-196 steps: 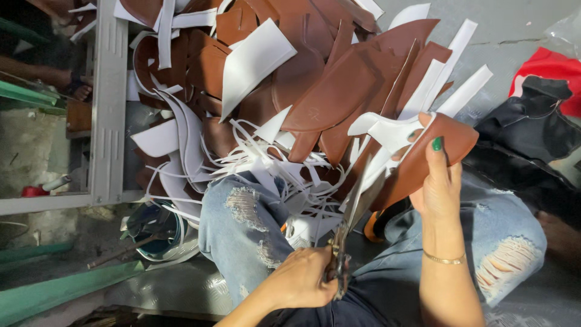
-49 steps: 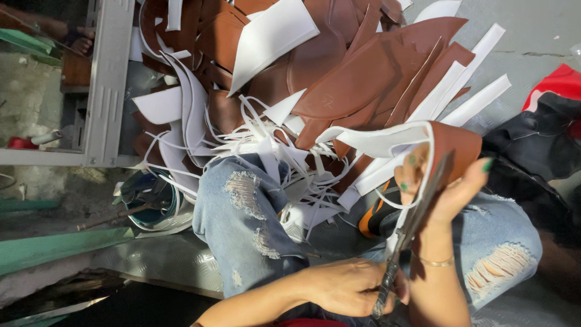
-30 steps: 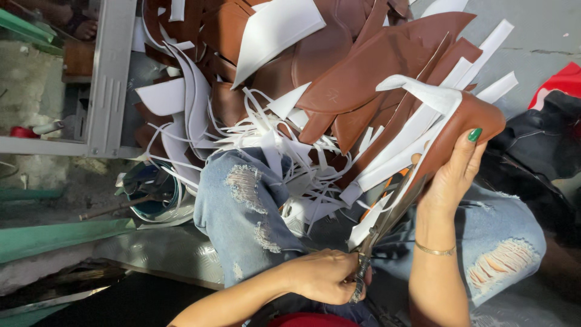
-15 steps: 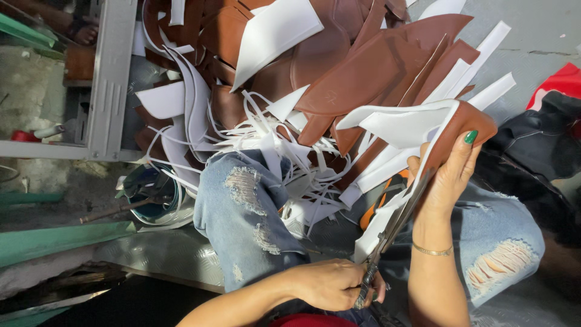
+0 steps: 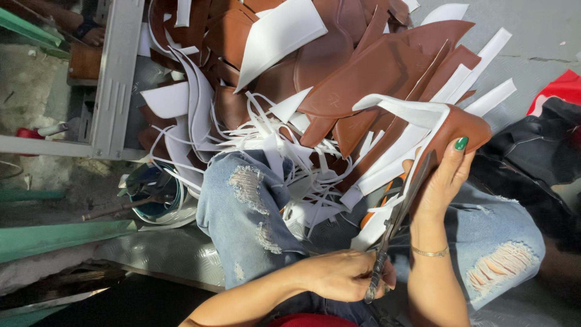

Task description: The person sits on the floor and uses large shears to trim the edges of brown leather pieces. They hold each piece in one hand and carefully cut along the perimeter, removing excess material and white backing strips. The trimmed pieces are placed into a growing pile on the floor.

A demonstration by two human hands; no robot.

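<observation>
1. Compared with half a second earlier, I am seeing the scissors (image 5: 396,224) standing at nearly the same slant, blades still running up along the edge of the brown leather piece (image 5: 460,130); the white strip (image 5: 402,112) curling off that piece is now hanging lower and further from it.
2. My left hand (image 5: 348,275) is staying clenched around the scissors' handles, below the leather piece.
3. My right hand (image 5: 442,178) is grasping the leather piece from underneath, thumb with green nail pressing on its brown face.
4. The leather piece is sitting above my right knee, its white backing turned toward the blades. Whether the blades are parted or closed, I cannot tell.
5. Far to the left of the leather piece, a round bucket (image 5: 154,197) is standing on the floor, holding dark tools and a rod-like handle sticking out; exact contents are unclear.
6. Left of the leather piece and above it, a pile of brown leather cut-outs (image 5: 363,66) and white offcuts (image 5: 278,33) is crowding the view, with thin white trimmings (image 5: 284,151) spilling over my jeans (image 5: 242,212).
7. Right of the leather piece, a black garment (image 5: 532,151) and a red cloth (image 5: 560,91) are lying on the floor.
8. At far left, a grey metal frame (image 5: 112,79) is standing beside the pile.
</observation>
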